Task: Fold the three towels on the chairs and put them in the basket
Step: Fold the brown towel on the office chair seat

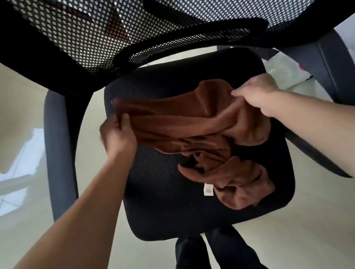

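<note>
A brown towel [194, 127] lies crumpled on the black seat [160, 207] of an office chair. Its far edge is stretched between my two hands, and the rest trails in folds toward the seat's front right, where a small white label [208, 189] shows. My left hand [118, 136] pinches the towel's left end over the seat's left side. My right hand [258, 96] grips the right end near the seat's right edge. No basket and no other towel is in view.
The chair's black mesh backrest [198, 7] fills the top of the view. Dark armrests [57, 153] [339, 76] flank the seat. My dark trouser legs [215, 261] stand at the seat's front. Light plastic bags [283, 73] lie on the pale floor at right.
</note>
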`<state>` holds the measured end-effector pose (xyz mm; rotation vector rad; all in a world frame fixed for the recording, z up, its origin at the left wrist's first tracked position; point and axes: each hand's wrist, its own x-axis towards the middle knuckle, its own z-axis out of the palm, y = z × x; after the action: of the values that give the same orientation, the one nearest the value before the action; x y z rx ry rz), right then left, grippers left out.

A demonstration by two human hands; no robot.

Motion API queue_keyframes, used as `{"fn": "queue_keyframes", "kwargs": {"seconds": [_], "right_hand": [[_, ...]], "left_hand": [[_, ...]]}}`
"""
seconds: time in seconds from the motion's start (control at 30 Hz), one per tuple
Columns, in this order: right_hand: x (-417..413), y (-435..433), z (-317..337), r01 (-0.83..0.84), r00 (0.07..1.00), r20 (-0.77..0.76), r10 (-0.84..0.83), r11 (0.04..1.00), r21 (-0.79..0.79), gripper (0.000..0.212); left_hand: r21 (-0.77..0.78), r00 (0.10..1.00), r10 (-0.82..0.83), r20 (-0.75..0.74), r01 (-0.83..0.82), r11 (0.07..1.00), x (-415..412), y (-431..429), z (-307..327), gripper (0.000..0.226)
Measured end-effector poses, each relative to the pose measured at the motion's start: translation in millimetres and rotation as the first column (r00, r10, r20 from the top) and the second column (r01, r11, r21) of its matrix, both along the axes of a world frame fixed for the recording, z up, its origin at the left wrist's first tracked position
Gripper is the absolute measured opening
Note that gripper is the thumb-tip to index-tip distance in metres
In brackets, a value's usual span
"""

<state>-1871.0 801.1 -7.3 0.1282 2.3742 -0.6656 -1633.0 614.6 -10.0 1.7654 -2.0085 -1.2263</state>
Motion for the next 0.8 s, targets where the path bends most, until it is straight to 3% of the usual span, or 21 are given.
{"fn": "queue_keyframes", "kwargs": {"seconds": [0.1, 0.2, 0.27, 0.37, 0.5, 0.67, 0.8], "right_hand": [[-14, 6, 1, 0.037, 0.959, -0.279, -0.040, 0.999, -0.018, 0.019], [-5, 16, -5, 0.053, 0.934, -0.351, -0.063, 0.998, -0.036, 0.024], [9, 25, -9, 0.085, 0.951, -0.295, -0.097, 0.995, -0.053, 0.032], [32, 39, -7, 0.199, 0.947, -0.241, -0.212, 0.977, -0.079, 0.048], [68, 60, -7, 0.378, 0.918, -0.107, -0.383, 0.924, -0.060, 0.063], [101, 75, -9, 0.410, 0.892, 0.235, -0.385, 0.910, -0.065, 0.034], [115, 95, 1, 0.399, 0.892, 0.263, -0.368, 0.913, -0.077, 0.020]], "left_hand": [[0.003, 0.996, 0.081, -0.021, -0.081, 0.997, -15, -19, 2, 0.032], [0.199, 0.966, 0.218, -0.142, -0.188, 0.962, -31, -21, 0, 0.029], [0.299, 0.959, 0.269, -0.082, -0.234, 0.925, -30, -9, -7, 0.037], [0.368, 0.960, 0.256, 0.114, -0.280, 0.886, -12, 33, -18, 0.074], [0.477, 0.955, 0.258, 0.149, -0.298, 0.827, -8, 95, -5, 0.074], [0.469, 0.924, 0.353, 0.146, -0.378, 0.798, -16, 107, -3, 0.058], [0.412, 0.917, 0.370, 0.150, -0.398, 0.819, 5, 106, 0, 0.040]]}}
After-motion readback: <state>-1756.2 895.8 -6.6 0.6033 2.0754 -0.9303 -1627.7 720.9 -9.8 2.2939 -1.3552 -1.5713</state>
